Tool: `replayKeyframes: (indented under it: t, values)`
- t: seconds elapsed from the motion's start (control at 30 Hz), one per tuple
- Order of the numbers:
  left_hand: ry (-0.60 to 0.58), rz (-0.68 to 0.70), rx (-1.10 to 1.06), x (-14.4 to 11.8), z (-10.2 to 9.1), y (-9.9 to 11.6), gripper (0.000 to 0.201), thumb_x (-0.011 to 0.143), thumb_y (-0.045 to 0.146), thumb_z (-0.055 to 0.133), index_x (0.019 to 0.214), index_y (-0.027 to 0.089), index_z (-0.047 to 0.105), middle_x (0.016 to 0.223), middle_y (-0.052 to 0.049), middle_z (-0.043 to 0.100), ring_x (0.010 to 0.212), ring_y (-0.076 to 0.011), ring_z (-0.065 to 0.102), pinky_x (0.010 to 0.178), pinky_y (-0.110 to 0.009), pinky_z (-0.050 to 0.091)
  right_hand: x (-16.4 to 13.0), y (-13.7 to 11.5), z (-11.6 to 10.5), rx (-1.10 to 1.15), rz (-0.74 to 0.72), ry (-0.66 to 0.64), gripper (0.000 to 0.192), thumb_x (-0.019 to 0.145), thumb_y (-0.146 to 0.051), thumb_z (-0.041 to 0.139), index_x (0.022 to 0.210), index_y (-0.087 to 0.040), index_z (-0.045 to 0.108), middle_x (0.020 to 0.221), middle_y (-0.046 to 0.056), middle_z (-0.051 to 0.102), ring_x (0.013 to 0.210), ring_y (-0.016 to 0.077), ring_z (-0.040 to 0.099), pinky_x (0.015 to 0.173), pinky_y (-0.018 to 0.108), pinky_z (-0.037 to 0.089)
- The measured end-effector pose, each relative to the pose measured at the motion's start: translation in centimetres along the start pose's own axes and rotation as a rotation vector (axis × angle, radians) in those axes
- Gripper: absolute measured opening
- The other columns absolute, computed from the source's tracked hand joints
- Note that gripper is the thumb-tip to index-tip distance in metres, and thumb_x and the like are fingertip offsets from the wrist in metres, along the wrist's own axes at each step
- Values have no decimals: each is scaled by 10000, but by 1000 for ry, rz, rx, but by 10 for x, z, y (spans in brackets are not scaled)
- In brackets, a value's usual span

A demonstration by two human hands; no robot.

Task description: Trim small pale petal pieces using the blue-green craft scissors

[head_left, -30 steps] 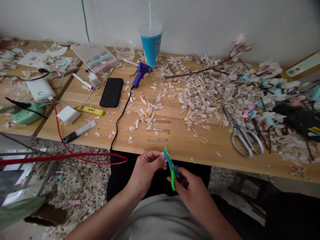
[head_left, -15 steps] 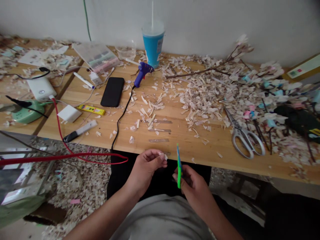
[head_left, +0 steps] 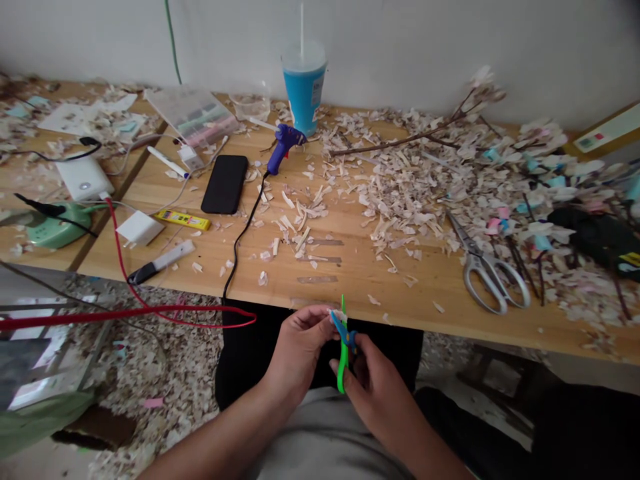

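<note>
My right hand (head_left: 373,380) grips small green and blue scissors (head_left: 343,340), blades spread open, just below the front edge of the wooden table (head_left: 350,273). My left hand (head_left: 299,347) pinches a small pale scrap (head_left: 332,313) at its fingertips, and the scrap sits between the blades. Both hands hover over my lap, close together.
Pale shavings (head_left: 400,193) litter the table. Large metal scissors (head_left: 487,267) lie at right. A blue glue gun (head_left: 283,143), black phone (head_left: 225,183), blue cup (head_left: 304,83), twig (head_left: 400,141), chargers and a red cable (head_left: 150,310) lie at left and back.
The scissors went from open at the scrap, to closed and drawn away to the right, then back to the scrap with blades open. My left hand barely moved.
</note>
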State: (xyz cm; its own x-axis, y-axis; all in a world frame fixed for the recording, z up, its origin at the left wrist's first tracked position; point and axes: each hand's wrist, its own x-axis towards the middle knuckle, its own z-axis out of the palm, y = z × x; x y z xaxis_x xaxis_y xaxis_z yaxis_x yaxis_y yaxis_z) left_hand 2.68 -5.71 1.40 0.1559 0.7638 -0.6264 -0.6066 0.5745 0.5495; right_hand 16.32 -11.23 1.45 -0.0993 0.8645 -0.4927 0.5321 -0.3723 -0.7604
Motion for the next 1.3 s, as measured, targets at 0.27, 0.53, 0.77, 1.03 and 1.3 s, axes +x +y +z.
replayKeyframes:
  t: [0.27,0.53,0.77,1.03,1.3]
  values:
    - [-12,51,102,2,-5,0,209,625,228,841,764,132,717,683,-8,687,597,-85,594,624,-202,487,1,-7,-7,-2,19,-7,160,842,-338,569,916,-196,579,695,-11,585,580,133,491,539,241,354]
    - [26,48,95,4,-6,7,228,625,225,844,775,135,696,706,0,687,609,-86,617,625,-201,506,5,1,-7,198,85,-39,257,845,-412,562,922,-178,634,720,10,624,664,163,557,577,249,408]
    - [-3,50,100,2,-6,8,200,635,245,838,756,140,719,712,-17,706,629,-100,631,661,-225,518,-1,-5,-6,146,51,-65,282,843,-423,580,999,-196,520,721,-20,529,631,137,495,569,243,395]
    - [-24,42,154,2,-9,-1,218,638,257,833,797,140,742,723,-32,716,649,-119,629,677,-241,511,2,-11,-8,36,33,-61,220,849,-360,558,983,-187,538,696,-19,542,580,128,478,535,244,369]
    - [-20,104,195,3,-12,2,185,654,238,820,770,143,711,706,-13,696,620,-101,608,635,-215,497,3,-16,-10,-9,32,-67,188,848,-347,551,950,-189,560,707,-4,583,582,132,495,530,243,356]
